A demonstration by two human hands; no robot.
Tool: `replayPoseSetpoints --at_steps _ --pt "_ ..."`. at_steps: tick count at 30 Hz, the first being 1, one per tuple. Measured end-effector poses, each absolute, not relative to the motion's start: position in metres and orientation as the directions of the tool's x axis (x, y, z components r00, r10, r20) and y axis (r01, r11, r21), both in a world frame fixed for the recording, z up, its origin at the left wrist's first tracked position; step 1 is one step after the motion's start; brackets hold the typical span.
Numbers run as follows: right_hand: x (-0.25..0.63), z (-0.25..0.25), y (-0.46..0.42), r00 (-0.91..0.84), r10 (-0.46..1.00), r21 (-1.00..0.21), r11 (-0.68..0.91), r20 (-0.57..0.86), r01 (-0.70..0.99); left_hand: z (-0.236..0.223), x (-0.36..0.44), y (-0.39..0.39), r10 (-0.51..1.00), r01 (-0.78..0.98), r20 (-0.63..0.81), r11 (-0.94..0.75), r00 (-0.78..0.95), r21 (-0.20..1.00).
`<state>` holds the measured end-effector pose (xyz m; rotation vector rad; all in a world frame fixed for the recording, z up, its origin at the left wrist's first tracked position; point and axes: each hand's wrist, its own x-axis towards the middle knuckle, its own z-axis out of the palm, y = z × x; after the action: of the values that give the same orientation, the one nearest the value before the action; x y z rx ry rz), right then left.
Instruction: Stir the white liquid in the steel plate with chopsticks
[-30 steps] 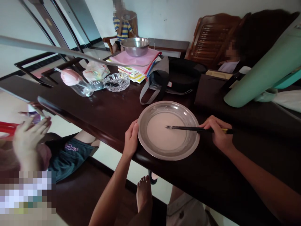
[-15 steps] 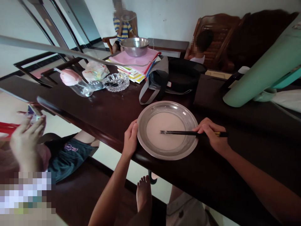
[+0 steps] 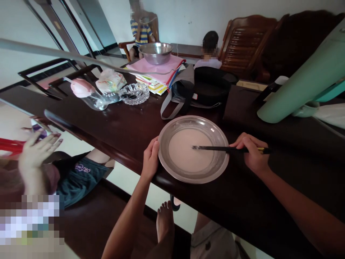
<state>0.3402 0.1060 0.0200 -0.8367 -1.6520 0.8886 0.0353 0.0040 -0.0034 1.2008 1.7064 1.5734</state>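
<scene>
Right-hand grip (image 3: 253,153) closed around black chopsticks (image 3: 215,148), tips at pale liquid (image 3: 185,158) to its left; left-hand grip (image 3: 151,158) holds the metal basin (image 3: 194,177), between both grips on the worktop (image 3: 115,129).

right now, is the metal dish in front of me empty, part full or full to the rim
Part full: a pale mixture covers the bottom of the metal dish, while the sloping wall shows bare up to the rim.
</scene>
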Motion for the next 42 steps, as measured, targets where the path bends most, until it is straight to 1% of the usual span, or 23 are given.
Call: replayPoseSetpoints --at_steps 2,4,5,7,9,11,14,16,19,21,23,24,26,28,30,32,34,37,39,41,42 --pt "0.3403 0.0194 0.1057 -0.282 0.849 -0.874 0.481 0.446 0.065 -0.0040 0.0348 0.0040 0.863 0.258 0.187 -0.068 -0.470 0.964" --pt "0.3401 0.0193 0.1053 -0.353 0.830 -0.861 0.496 0.432 0.112 -0.0047 0.0343 0.0041 0.860 0.262 0.191 -0.070 -0.473 0.962" --pt "0.3401 0.0193 0.1053 -0.357 0.831 -0.854 0.500 0.426 0.144 -0.0048 0.0342 0.0041 0.859 0.264 0.194 -0.071 -0.473 0.962" --pt "0.3406 0.0191 0.1056 -0.300 0.848 -0.853 0.497 0.437 0.161 -0.0046 0.0344 0.0039 0.860 0.263 0.193 -0.072 -0.472 0.962" --pt "0.3414 0.0186 0.1058 -0.244 0.859 -0.867 0.485 0.450 0.111 -0.0041 0.0349 0.0036 0.862 0.262 0.189 -0.068 -0.469 0.963" --pt "0.3418 0.0184 0.1054 -0.275 0.847 -0.871 0.488 0.454 0.064 -0.0037 0.0353 0.0034 0.864 0.263 0.184 -0.062 -0.469 0.963" --pt "0.3414 0.0188 0.1051 -0.356 0.821 -0.850 0.514 0.447 0.119 -0.0039 0.0353 0.0035 0.860 0.269 0.189 -0.063 -0.473 0.961" --pt "0.3417 0.0185 0.1059 -0.320 0.834 -0.840 0.517 0.450 0.165 -0.0043 0.0350 0.0036 0.859 0.271 0.195 -0.069 -0.473 0.960" --pt "0.3426 0.0169 0.1067 -0.259 0.850 -0.862 0.496 0.458 0.105 -0.0046 0.0348 0.0038 0.863 0.262 0.190 -0.069 -0.468 0.963" --pt "0.3426 0.0161 0.1064 -0.318 0.830 -0.862 0.502 0.458 0.067 -0.0046 0.0349 0.0038 0.864 0.254 0.186 -0.070 -0.469 0.965" --pt "0.3420 0.0161 0.1061 -0.376 0.808 -0.847 0.522 0.453 0.100 -0.0045 0.0350 0.0038 0.861 0.252 0.187 -0.072 -0.473 0.965" --pt "0.3418 0.0163 0.1061 -0.373 0.812 -0.841 0.525 0.449 0.129 -0.0044 0.0351 0.0038 0.859 0.252 0.189 -0.072 -0.476 0.965" --pt "0.3418 0.0167 0.1066 -0.306 0.839 -0.847 0.509 0.450 0.150 -0.0042 0.0352 0.0037 0.860 0.252 0.190 -0.074 -0.474 0.965" --pt "0.3423 0.0170 0.1069 -0.253 0.856 -0.867 0.488 0.451 0.103 -0.0039 0.0352 0.0036 0.864 0.251 0.189 -0.075 -0.466 0.965" --pt "0.3426 0.0173 0.1067 -0.289 0.843 -0.870 0.490 0.453 0.065 -0.0038 0.0352 0.0034 0.866 0.250 0.184 -0.071 -0.465 0.966" --pt "0.3424 0.0173 0.1066 -0.342 0.827 -0.858 0.505 0.447 0.100 -0.0038 0.0350 0.0033 0.863 0.251 0.181 -0.065 -0.472 0.966" --pt "0.3423 0.0168 0.1071 -0.326 0.834 -0.850 0.508 0.445 0.140 -0.0041 0.0347 0.0033 0.861 0.252 0.183 -0.067 -0.474 0.966" --pt "0.3425 0.0154 0.1079 -0.278 0.840 -0.861 0.503 0.466 0.074 -0.0052 0.0340 0.0036 0.863 0.254 0.189 -0.073 -0.468 0.964" --pt "0.3424 0.0150 0.1077 -0.322 0.819 -0.857 0.513 0.475 0.040 -0.0058 0.0335 0.0036 0.863 0.261 0.190 -0.071 -0.468 0.963" --pt "0.3420 0.0152 0.1074 -0.360 0.809 -0.847 0.524 0.464 0.085 -0.0060 0.0333 0.0035 0.861 0.268 0.190 -0.065 -0.471 0.961" --pt "0.3419 0.0153 0.1074 -0.352 0.817 -0.845 0.523 0.457 0.117 -0.0060 0.0333 0.0034 0.861 0.270 0.189 -0.063 -0.472 0.961"
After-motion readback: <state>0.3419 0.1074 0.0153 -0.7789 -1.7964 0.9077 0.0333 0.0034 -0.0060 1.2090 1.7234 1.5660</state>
